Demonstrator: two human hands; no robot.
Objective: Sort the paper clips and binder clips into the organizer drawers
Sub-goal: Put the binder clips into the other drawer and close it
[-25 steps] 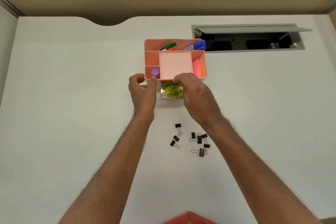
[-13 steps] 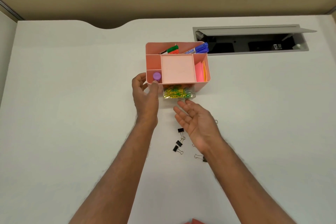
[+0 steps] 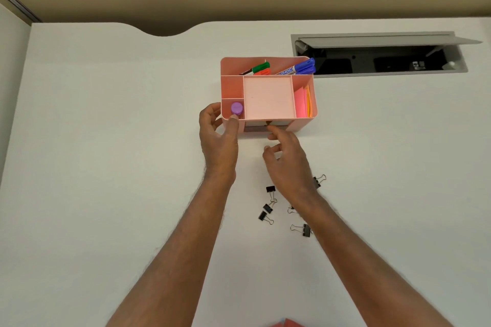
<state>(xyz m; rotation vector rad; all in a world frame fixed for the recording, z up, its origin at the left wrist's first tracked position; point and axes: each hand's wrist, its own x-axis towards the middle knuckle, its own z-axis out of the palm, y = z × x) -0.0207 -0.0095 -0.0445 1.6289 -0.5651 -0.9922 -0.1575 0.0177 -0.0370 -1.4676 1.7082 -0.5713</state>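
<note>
The pink organizer (image 3: 268,95) is gripped at its near-left corner by the left hand (image 3: 219,141); its drawer front is touched by the right hand (image 3: 288,164), fingers loosely curled, holding nothing. Binder clips (image 3: 269,206) are scattered nearer than it.

The right hand (image 3: 288,164) and forearm hide some binder clips (image 3: 269,204), and the drawer (image 3: 255,129) front is too shadowed to read.

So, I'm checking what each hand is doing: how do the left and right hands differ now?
The left hand grips the pink organizer's left front corner; the right hand holds nothing. The left sits beside the organizer; the right reaches a fingertip to its drawer front. Both are bare, at the organizer's front.
</note>
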